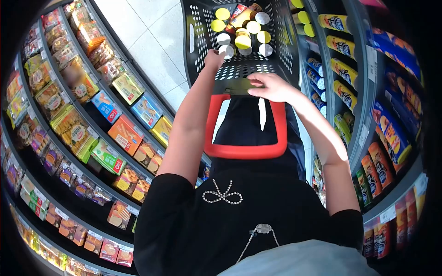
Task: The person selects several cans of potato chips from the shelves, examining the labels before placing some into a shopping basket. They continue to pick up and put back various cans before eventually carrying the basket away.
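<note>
Inside the dark perforated shopping basket (193, 55), several cans stand with yellow or pale lids facing up, among them a yellow-lidded can (243, 42). My left hand (214, 60) reaches over the left side of the basket, fingers curled against a pale-lidded can (226, 51); some of its fingers are hidden. Over the near rim, my right hand (270, 86) is open, its fingers slightly bent and apart, with nothing in them. A red and yellow package (240, 17) lies tilted at the far end of the basket. The red handle (245, 151) lies towards my body.
Shelves of packaged snacks (125, 133) curve along the left. On the right, shelves hold yellow canisters (343, 69), orange canisters (380, 158) and blue bags (391, 129). Pale floor tiles (156, 37) show between the left shelves and the basket.
</note>
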A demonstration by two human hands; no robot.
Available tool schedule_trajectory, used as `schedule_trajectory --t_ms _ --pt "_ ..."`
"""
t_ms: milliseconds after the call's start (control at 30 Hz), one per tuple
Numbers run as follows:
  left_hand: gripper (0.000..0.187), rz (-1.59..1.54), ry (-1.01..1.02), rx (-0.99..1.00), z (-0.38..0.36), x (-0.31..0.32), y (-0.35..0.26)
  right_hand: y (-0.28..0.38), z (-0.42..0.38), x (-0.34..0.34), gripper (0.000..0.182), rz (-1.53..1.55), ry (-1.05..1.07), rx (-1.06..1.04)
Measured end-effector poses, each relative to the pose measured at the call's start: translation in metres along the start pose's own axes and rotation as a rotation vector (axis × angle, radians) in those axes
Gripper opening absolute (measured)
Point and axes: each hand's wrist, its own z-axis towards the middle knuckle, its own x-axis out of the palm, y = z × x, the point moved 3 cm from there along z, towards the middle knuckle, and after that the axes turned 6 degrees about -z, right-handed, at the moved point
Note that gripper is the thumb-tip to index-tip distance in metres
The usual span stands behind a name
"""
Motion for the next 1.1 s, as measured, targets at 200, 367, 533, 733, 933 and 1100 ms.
schedule_trajectory --t_ms 200,367,533,733,933,1100 --pt "0.085 -0.001 -0.211 -0.215 0.005 0.034 0.012 -0.064 0.106 0.016 0.051 -0.444 -0.295 0.222" --pt "0.094 0.175 -0.168 -0.104 -0.002 0.048 -0.003 -0.096 0.152 0.020 0.058 -0.706 -0.258 0.386" --pt "0.094 0.322 -0.168 0.027 0.015 0.060 -0.006 -0.133 0.189 0.023 0.065 -0.870 -0.266 0.321" --pt "0.093 0.403 -0.081 0.019 0.035 0.069 0.001 -0.162 0.210 0.034 0.073 -1.007 -0.262 0.211" --pt "0.083 0.421 -0.095 0.091 0.038 0.074 0.007 -0.181 0.224 0.038 0.060 -1.169 -0.342 0.114" --pt "0.079 0.422 -0.082 0.048 0.031 0.067 0.001 -0.183 0.222 0.030 0.056 -1.140 -0.334 0.117"
